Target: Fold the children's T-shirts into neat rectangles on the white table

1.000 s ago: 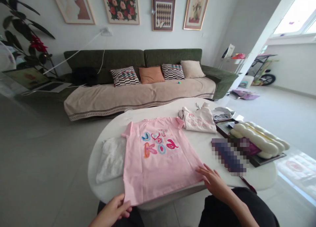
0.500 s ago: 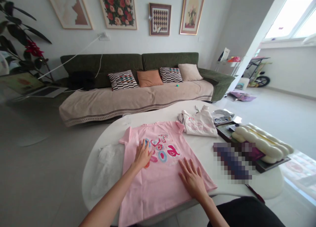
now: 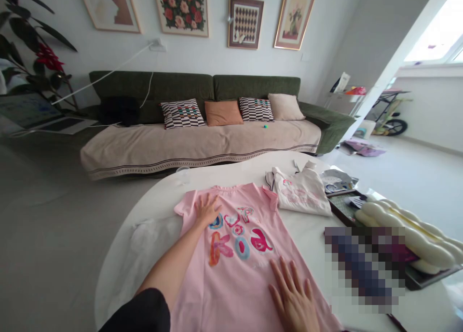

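A pink T-shirt [image 3: 238, 288] with painted letters and shapes lies spread on the white table [image 3: 119, 274]. Near its left shoulder, my left hand [image 3: 207, 210] rests flat on the cloth with fingers spread, just above a blue painted shape. My right hand [image 3: 294, 293] lies flat on the lower right part of the shirt, fingers apart. The shirt's bottom edge runs out of view. Beyond its right sleeve is a folded white shirt [image 3: 304, 192] with a faint pink print.
A dark tray [image 3: 421, 281] on the right carries a cream, puffy object [image 3: 408, 228]. A blurred-out purple item [image 3: 358, 264] lies beside it. At the back left stands a clear cup [image 3: 183, 174]. Behind the table is a green sofa [image 3: 181, 86] with cushions.
My left hand has slid up the shirt toward its left shoulder, uncovering the orange and blue painted shapes. My right hand stays flat on the lower right. The view has shifted slightly.
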{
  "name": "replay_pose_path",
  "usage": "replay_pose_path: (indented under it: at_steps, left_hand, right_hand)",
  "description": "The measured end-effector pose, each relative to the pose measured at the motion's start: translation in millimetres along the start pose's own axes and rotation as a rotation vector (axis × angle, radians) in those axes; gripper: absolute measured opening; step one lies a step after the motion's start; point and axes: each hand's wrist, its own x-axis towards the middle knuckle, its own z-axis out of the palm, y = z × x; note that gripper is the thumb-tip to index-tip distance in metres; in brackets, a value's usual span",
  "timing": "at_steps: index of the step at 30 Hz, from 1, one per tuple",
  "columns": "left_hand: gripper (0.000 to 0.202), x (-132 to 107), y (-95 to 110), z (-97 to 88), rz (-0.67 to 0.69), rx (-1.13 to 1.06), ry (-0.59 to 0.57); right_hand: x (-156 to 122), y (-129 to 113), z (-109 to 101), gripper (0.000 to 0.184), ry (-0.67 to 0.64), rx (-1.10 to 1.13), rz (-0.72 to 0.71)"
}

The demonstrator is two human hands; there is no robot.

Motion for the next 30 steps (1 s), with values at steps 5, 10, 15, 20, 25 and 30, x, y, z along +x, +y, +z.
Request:
replay_pose_path:
  at_steps: [5,10,15,20,25,30]
  left_hand:
    - [0.062,36.6,2.5,-2.2,-0.101,0.198,-0.021]
    - [0.058,27.1,54.2,50.5,0.266,0.225,-0.018]
    - [0.060,26.6,89.4,84.3,0.410,0.148,-0.177]
    - [0.071,44.1,90.2,80.9,0.376,0.196,-0.288]
    - [0.057,42.8,89.1,79.9,0.413,0.220,-0.230]
    - [0.051,43.2,46.3,47.2,0.405,0.267,-0.205]
  right_hand:
    - [2.3,4.2,7.6,0.055,0.002,0.024,-0.005]
    - [4.6,3.0,8.0,0.054,-0.019,0.027,0.022]
    - [2.2,1.6,2.9,0.053,-0.004,0.019,0.005]
    - [17.8,-11.0,-10.2,0.048,0.028,0.077,-0.019]
    - [76.1,-36.7,-34.7,0.044,0.107,0.149,-0.084]
    - [112.7,-40.0,-41.2,0.039,0.068,0.134,-0.044]
